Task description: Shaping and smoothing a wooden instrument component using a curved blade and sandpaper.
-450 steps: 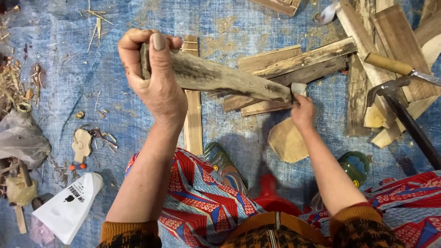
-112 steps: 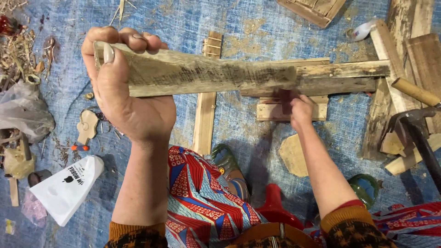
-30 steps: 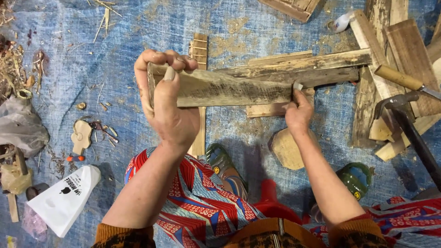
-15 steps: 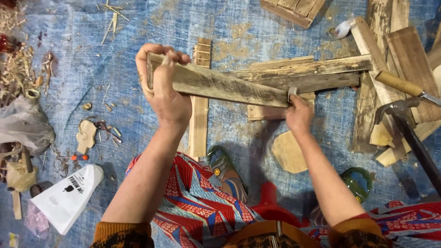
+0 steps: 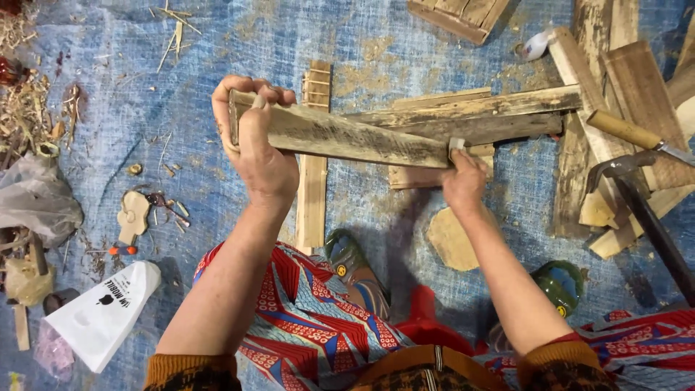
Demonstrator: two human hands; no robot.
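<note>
1. Against the view half a second back, the weathered plank [image 5: 340,137] sits at nearly the same slant, its left end high and its right end lower; both hands have kept their places on it.
2. The left hand [image 5: 257,148] is clamped round the plank's left end, fingers curled over the top edge, thumb across the face.
3. The right hand [image 5: 463,181] is closed on a small pale piece [image 5: 456,145] pressed to the plank's right end; whether it is sandpaper or a block is hard to make out.
4. The plank is held above the blue tarp [image 5: 217,43], over a slim upright strip of wood [image 5: 313,181] and crossing boards [image 5: 478,112].
5. To the right, a hammer [image 5: 637,195] runs out of frame, and a wooden-handled tool [image 5: 630,132] lies across the stacked boards.
6. The wooden box [image 5: 463,14] at the top edge is cut off; its contents cannot be seen.
7. Lower left lies a white bag [image 5: 101,315]; what it holds is hidden.
</note>
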